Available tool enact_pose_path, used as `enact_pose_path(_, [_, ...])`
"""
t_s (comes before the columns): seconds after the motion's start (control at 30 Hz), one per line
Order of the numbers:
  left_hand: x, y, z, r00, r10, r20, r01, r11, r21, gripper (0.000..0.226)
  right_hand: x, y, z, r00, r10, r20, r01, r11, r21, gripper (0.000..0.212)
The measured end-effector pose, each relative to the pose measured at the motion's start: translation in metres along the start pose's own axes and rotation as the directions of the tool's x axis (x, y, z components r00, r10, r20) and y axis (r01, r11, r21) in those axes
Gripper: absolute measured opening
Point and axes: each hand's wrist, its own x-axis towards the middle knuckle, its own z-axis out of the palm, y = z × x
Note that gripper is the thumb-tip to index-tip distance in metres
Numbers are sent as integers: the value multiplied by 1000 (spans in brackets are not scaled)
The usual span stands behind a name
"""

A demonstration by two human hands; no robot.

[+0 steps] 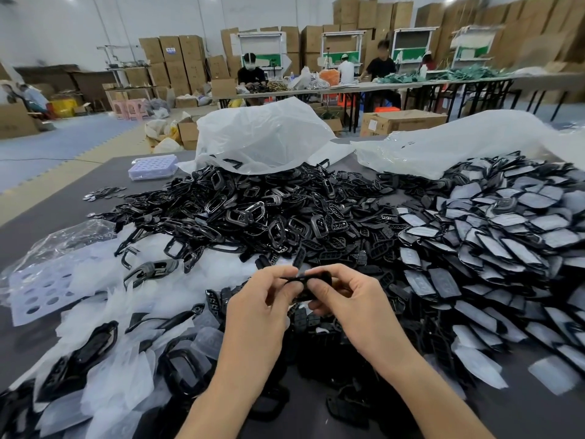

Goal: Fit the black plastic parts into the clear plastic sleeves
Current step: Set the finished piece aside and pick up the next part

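My left hand and my right hand meet above the table's middle and together pinch one small black plastic part between fingers and thumbs. I cannot tell whether a clear sleeve is on it. A big heap of loose black plastic parts lies behind the hands. Clear plastic sleeves are strewn at the left, some mixed with black frames. At the right lies a pile of sleeved black parts.
Two large clear plastic bags lie open at the back of the dark table. A lilac tray stands back left, a punched sheet at the left. People work at far tables among cardboard boxes.
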Motion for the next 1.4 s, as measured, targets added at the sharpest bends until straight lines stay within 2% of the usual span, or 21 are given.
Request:
enact_pose_path(0.1, [3, -1, -7, 998, 60, -21, -57, 988, 142, 17, 2, 5, -1, 997, -25, -77, 20, 997, -69, 18])
enact_pose_path(0.17, [6, -3, -16, 997, 75, 16, -76, 969, 236, 10, 6, 9, -6, 987, -32, -160, 18, 996, -84, 15])
enact_pose_path(0.27, [10, -6, -32, 974, 43, 220, -139, 886, 443, 13, 10, 13, -12, 964, -17, -264, 8, 999, -38, 10])
enact_pose_path(0.37, [8, -6, -37, 909, -3, 417, -278, 741, 611, 22, 13, 17, -14, 950, -9, -313, 4, 1000, -15, 9])
enact_pose_path(0.47, [8, -5, -36, 887, -33, 461, -312, 693, 650, 23, 13, 18, -13, 947, -15, -319, 4, 999, -35, 10])
enact_pose_path(0.6, [10, -7, -35, 892, -11, 451, -342, 637, 691, 23, 12, 17, -12, 950, -12, -312, 3, 1000, -28, 10])
enact_pose_path(0.63, [9, -7, -34, 902, 12, 432, -334, 654, 679, 23, 12, 15, -12, 952, -1, -308, 2, 1000, 2, 11])
enact_pose_path(0.67, [9, -6, -34, 919, 27, 393, -292, 716, 634, 23, 13, 14, -11, 955, 19, -297, -1, 998, 59, 11])
enact_pose_path(0.77, [11, -3, -31, 977, 10, 215, -74, 953, 294, 23, 12, 5, -7, 976, 129, -173, -63, 936, 347, 5])
enact_pose_path(0.83, [12, 1, -28, 986, -15, 169, -2, 995, 97, 28, 10, 2, -3, 987, 158, -40, -122, 881, 457, 10])
enact_pose_path(0.93, [9, 8, -20, 979, -72, 190, 88, 993, -77, 33, 8, 2, 1, 981, 159, 111, -194, 830, 523, 10])
enact_pose_path(1.03, [6, 8, -12, 983, -96, 160, 118, 984, -136, 23, 7, 0, 2, 976, 158, 152, -218, 791, 572, 11])
enact_pose_path(1.17, [5, 9, -9, 985, -99, 144, 122, 980, -157, 25, 9, -1, 0, 978, 183, 97, -204, 764, 612, 11])
enact_pose_path(1.4, [1, 11, -8, 987, -75, 145, 83, 995, -48, 33, 8, -4, -3, 968, 222, 113, -237, 684, 690, 12])
